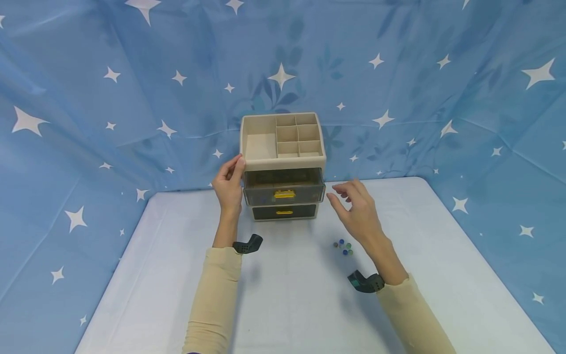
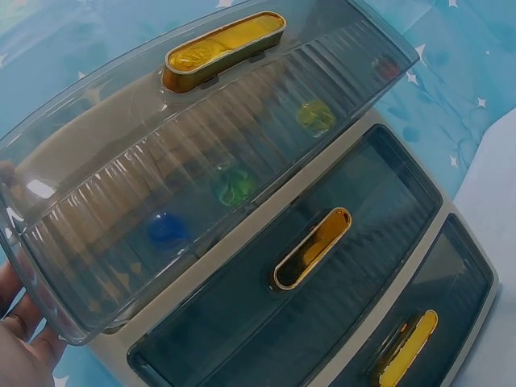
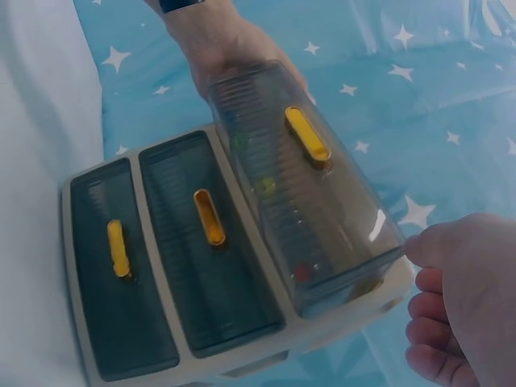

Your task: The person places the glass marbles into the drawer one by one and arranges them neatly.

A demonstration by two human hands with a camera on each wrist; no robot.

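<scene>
A beige desktop organizer [image 1: 284, 163] with dark see-through drawers and yellow handles stands at the table's back edge. Its top drawer [image 1: 305, 195] is pulled out. Through the drawer's clear front in the left wrist view show a blue marble [image 2: 168, 230], a green marble [image 2: 235, 185], a yellow marble [image 2: 316, 118] and a red one [image 2: 385, 68]. My left hand [image 1: 229, 187] grips the organizer's upper left front corner, thumb toward the front. Just right of the open drawer, my right hand [image 1: 359, 209] holds nothing, thumb and fingers loosely bent with a gap between them.
Several small marbles [image 1: 345, 252] lie on the white table [image 1: 287, 295], below the right hand. The organizer's top has one large compartment [image 1: 261, 142] and several small ones. A blue star-patterned cloth [image 1: 177, 108] hangs right behind it.
</scene>
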